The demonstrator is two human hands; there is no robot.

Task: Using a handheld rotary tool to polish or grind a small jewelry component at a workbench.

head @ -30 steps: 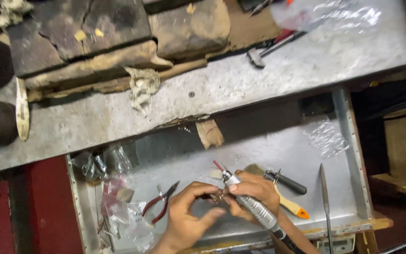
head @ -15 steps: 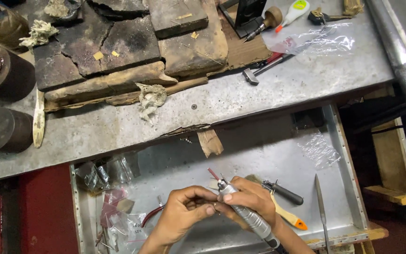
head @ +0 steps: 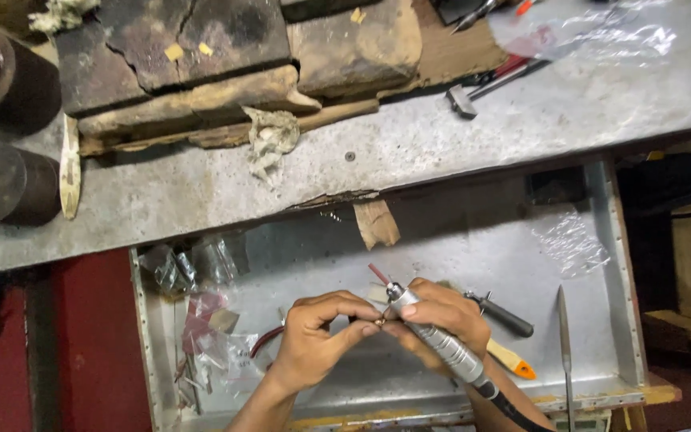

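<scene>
Slim silver rotary handpiece (head: 440, 340), red-tipped bit pointing up-left, black cord trailing lower right, tilted diagonally over metal tray, tiny dark workpiece (head: 379, 321) pinched just beside its collar

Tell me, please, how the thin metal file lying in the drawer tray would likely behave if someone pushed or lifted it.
The metal file looks stiff, not floppy. Its flat blade lies flush on the drawer tray, so it would probably slide, not roll. Slim and pointed, it seems light but awkward to pinch.

A silver rotary tool (head: 433, 340) with a red tip is seen over a dull grey metal tray (head: 473, 240). At its 3 o'clock lie a black-handled tool (head: 505, 314) and an orange-tipped yellow handle (head: 512, 360); at 9 o'clock, red-handled pliers (head: 265, 340). The grey bench (head: 441, 152) is scuffed.
</scene>
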